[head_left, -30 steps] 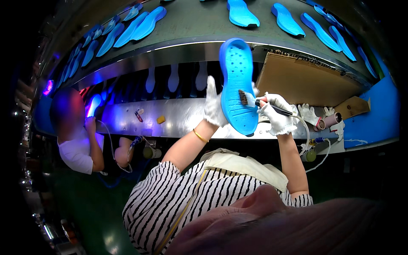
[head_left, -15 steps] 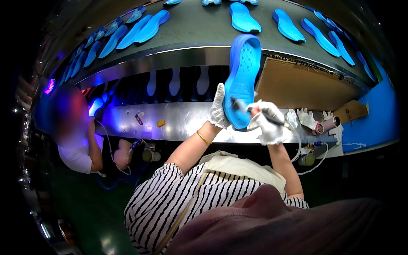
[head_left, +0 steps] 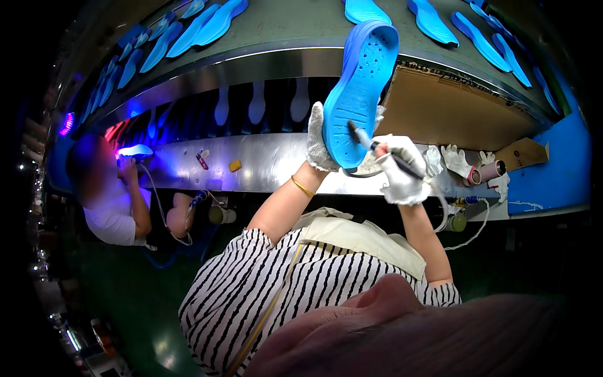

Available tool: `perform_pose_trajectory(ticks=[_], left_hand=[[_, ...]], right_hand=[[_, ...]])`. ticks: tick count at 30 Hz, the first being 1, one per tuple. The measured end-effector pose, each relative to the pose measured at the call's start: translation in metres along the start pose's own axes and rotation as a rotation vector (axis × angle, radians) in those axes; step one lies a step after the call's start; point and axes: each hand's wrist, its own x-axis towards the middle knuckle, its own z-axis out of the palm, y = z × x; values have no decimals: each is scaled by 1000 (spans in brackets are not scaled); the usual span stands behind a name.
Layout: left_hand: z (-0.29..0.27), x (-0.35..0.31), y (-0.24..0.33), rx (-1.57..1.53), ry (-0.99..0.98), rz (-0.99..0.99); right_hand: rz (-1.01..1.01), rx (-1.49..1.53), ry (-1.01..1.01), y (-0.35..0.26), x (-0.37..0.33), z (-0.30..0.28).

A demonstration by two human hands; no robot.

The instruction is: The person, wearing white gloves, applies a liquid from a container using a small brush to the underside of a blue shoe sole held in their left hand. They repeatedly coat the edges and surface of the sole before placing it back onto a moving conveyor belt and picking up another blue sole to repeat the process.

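A blue shoe sole (head_left: 359,88) is held up in front of me, its inner face with small holes and ridges turned my way. My left hand (head_left: 318,143), in a white glove, is closed around the sole's lower left edge, its far fingers hidden behind the sole. My right hand (head_left: 403,173), also in a white glove, is closed on a dark-handled brush (head_left: 364,138) with a pale tube trailing from its rear end. The brush's dark tip lies over the sole's lower part and seems to touch it.
More blue soles lie on a dark belt (head_left: 289,31) beyond the metal bench (head_left: 264,160). A cardboard box (head_left: 452,116) stands at the right, near spare white gloves (head_left: 456,161) and a cup (head_left: 491,171). At the left a co-worker (head_left: 116,207) holds a lit sole.
The sole has moved up and slightly right in the picture with my left hand. The brush has shifted its angle and its tip now shows more sharply on the sole's lower part.
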Motion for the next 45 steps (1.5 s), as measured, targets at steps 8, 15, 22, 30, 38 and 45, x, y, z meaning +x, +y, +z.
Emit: perform_pose_trajectory(ticks=[8,15,22,30,38,45], left_hand=[[5,15,-12,-41,1,-35],[-3,11,11,23,41,15],[2,16,16,-39,-7,-73],[-11,19,23,-99,55,-194],[-17,43,28,34,121,-294],[-17,41,25,334,312,-509]], right_hand=[[378,352,-54,2,-13,-16],[420,54,-296,-2,-8,-1],[252,80,-212,14,-3,-15],[472,311,-190,10,-14,-23],[377,9,-403,5,13,-18],[662,239,-412,-2,28,-48]])
